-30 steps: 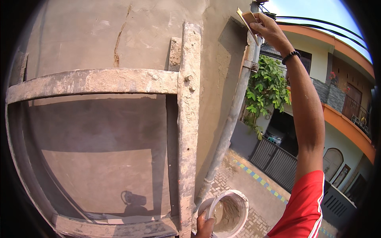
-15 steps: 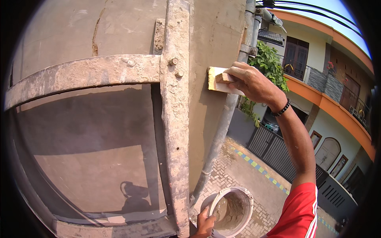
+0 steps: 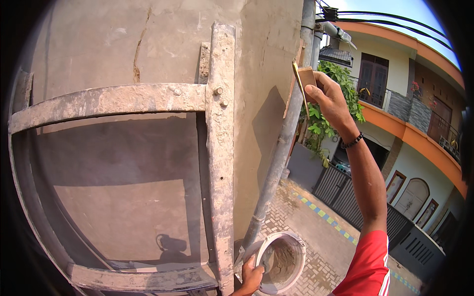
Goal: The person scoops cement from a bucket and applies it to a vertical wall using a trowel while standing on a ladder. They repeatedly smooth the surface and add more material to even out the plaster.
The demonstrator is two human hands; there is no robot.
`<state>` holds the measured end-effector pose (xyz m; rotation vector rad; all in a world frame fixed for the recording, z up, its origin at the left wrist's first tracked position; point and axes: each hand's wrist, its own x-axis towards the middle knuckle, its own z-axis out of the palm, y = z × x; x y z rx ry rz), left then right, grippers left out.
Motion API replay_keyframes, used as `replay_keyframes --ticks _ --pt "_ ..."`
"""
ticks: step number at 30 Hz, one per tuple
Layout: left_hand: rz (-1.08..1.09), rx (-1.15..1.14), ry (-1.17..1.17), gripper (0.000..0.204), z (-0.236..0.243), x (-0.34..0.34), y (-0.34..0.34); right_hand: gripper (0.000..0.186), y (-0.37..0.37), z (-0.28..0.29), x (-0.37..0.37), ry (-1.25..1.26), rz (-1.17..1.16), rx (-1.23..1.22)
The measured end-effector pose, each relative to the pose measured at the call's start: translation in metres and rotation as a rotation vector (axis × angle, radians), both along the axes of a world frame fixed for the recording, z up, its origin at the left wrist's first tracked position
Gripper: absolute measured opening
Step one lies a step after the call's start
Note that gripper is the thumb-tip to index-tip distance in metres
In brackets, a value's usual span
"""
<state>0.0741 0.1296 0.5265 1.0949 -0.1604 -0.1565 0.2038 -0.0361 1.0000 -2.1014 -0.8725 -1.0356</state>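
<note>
Rough matt plaster wall (image 3: 148,44); crusted scaffold bars (image 3: 220,148); seemingly wooden float (image 3: 302,81); smooth plastic bucket (image 3: 281,256).

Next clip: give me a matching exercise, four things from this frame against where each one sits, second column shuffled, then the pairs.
Things:
1. flat wooden plastering float
2. round white bucket with grey mortar inside
3. black bead bracelet
4. grey vertical drainpipe

Places:
A. around the raised right wrist
B. gripped at its rim by the left hand, low in the picture
C. running along the corner of the grey plastered wall
D. held up in the right hand, beside the wall's corner

Pairs: 1-D, 2-B, 3-A, 4-C
</note>
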Motion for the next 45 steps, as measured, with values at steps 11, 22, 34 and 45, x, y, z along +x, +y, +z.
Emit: replay_keyframes --ticks 11,22,34,45 --pt "-0.154 0.153 0.165 0.060 -0.001 -0.023 0.020 0.028 0.022 0.122 0.033 -0.271 -0.290 -0.348" --pt "-0.062 -0.093 0.097 0.064 0.011 -0.003 -0.003 0.030 0.043 -0.090 0.005 -0.067 -0.124 -0.657" --pt "-0.055 -0.021 0.121 0.064 0.016 -0.008 0.001 0.027 0.036 -0.027 0.007 -0.367 -0.351 -0.477" --pt "-0.046 -0.088 0.157 0.065 0.004 0.001 -0.002 0.031 0.035 -0.123 -0.006 -0.202 -0.162 -0.635"
